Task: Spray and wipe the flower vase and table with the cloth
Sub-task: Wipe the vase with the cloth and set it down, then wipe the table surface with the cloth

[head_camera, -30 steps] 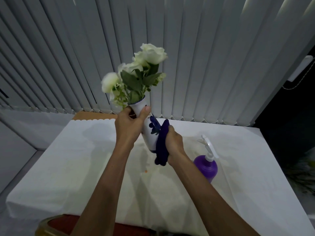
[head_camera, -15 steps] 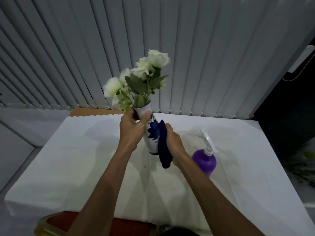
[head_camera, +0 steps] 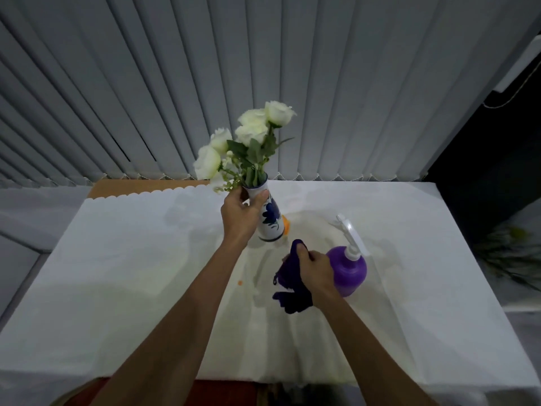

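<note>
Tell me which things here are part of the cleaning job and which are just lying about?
Part of the job:
- white ceramic vase with blue flower pattern, held by the left hand
- dark purple cloth, in the right hand
- purple spray bottle
- white-clothed table

Lying about:
- small orange object behind the vase
- grey vertical blinds

Two bare forearms reached in from the bottom edge. The left hand (head_camera: 241, 215) and right hand (head_camera: 317, 269) were ungloved, with no sleeves, rings, watch or bracelets visible.
</note>
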Available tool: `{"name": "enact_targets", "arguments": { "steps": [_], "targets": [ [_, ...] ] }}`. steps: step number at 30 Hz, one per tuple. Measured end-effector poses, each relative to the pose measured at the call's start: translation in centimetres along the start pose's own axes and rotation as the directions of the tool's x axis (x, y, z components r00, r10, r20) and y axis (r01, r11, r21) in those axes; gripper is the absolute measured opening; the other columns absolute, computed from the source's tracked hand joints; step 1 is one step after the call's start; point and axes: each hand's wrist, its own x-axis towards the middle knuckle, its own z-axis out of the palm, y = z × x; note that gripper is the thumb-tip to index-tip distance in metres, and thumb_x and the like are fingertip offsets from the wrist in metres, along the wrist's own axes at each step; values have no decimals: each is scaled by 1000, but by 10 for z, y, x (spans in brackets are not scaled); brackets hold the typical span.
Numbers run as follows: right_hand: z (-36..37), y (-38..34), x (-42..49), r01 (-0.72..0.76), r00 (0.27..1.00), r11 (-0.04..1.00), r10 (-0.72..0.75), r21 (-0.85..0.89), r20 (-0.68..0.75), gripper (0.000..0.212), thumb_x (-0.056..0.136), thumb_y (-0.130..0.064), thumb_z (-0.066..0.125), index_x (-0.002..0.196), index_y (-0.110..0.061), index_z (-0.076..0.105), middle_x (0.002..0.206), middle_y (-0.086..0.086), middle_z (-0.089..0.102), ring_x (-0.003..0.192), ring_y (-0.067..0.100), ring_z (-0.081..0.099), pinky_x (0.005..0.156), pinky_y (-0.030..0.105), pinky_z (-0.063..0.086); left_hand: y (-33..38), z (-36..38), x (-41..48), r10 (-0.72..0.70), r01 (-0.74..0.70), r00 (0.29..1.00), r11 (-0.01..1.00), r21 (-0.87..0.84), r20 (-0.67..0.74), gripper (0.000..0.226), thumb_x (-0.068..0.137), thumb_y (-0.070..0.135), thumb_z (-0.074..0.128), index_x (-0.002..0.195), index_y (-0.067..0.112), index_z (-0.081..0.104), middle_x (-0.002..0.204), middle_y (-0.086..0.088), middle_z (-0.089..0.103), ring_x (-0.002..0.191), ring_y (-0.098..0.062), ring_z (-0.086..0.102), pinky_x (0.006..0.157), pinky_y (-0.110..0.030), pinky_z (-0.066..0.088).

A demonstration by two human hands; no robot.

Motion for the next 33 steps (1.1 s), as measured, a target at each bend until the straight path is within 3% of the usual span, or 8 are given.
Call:
{"name": "enact_targets", "arguments": {
  "steps": [9, 13, 16, 20, 26, 28, 31, 33],
  "targets": [
    [11, 17, 2, 64, 998, 997, -63, -42, 27, 34, 104, -40, 51, 91, -17, 73, 84, -5, 79, 77, 16, 75, 84, 39, 62, -27, 31, 33, -24, 3, 991, 988, 153, 130, 36, 81, 28, 79, 112, 11, 73, 114, -6, 74, 103, -17, 66, 88, -32, 51],
    [10, 21, 6, 29, 999, 999, -28, -36, 35, 38, 105, -39, 51, 99, -11, 76, 83, -5, 79, 74, 12, 74, 69, 23, 59, -35, 36, 38, -21, -1, 988, 989, 146, 150, 35, 80, 27, 80, 111, 11, 74, 114, -7, 75, 107, -20, 67, 94, -36, 53],
    [8, 23, 8, 23, 999, 998, -21, -59, 35, 42, 105, -41, 51, 100, -8, 76, 81, -5, 80, 72, 14, 75, 67, 23, 61, -38, 40, 42, -19, -2, 987, 991, 130, 158, 36, 80, 26, 79, 111, 10, 75, 113, -6, 75, 107, -20, 67, 95, -38, 53],
    [7, 23, 10, 17, 999, 998, -15, -64, 34, 39, 106, -37, 51, 100, -8, 75, 72, -12, 73, 66, 7, 70, 50, 7, 48, -42, 41, 47, -6, -22, 982, 988, 152, 187, 35, 80, 28, 78, 112, 12, 74, 112, -5, 76, 105, -20, 67, 94, -39, 54],
    [11, 16, 7, 48, 998, 997, -45, -65, 45, 34, 105, -40, 50, 97, -15, 71, 81, -9, 75, 75, 10, 72, 75, 31, 61, -45, 38, 50, 23, -83, 968, 970, 231, 250, 43, 84, 34, 75, 121, 13, 70, 121, -4, 73, 111, -23, 66, 89, -33, 53],
    [14, 6, 1, 73, 996, 995, -70, -63, 55, 32, 104, -43, 51, 112, -15, 65, 94, -1, 75, 83, 15, 72, 81, 39, 63, -48, 32, 48, 40, -121, 959, 953, 277, 280, 49, 85, 37, 75, 128, 15, 66, 128, -4, 70, 118, -23, 63, 86, -25, 46],
    [26, -11, -3, 150, 984, 987, -144, -54, 107, 33, 103, -42, 53, 126, -18, 52, 97, -1, 70, 82, 12, 69, 71, 28, 59, -70, 12, 43, -12, -112, 949, 922, 371, 316, 68, 89, 34, 71, 149, 16, 45, 151, -5, 51, 139, -23, 46, 103, -27, 40],
    [39, -12, 0, 282, 953, 948, -260, -146, 156, 35, 103, -42, 52, 130, -19, 50, 106, 3, 70, 91, 20, 70, 74, 28, 57, -103, -9, 29, -76, -35, 970, 895, 444, 231, 63, 96, 27, 63, 152, 13, 39, 158, -9, 40, 148, -25, 34, 117, -33, 28]
  ]
}}
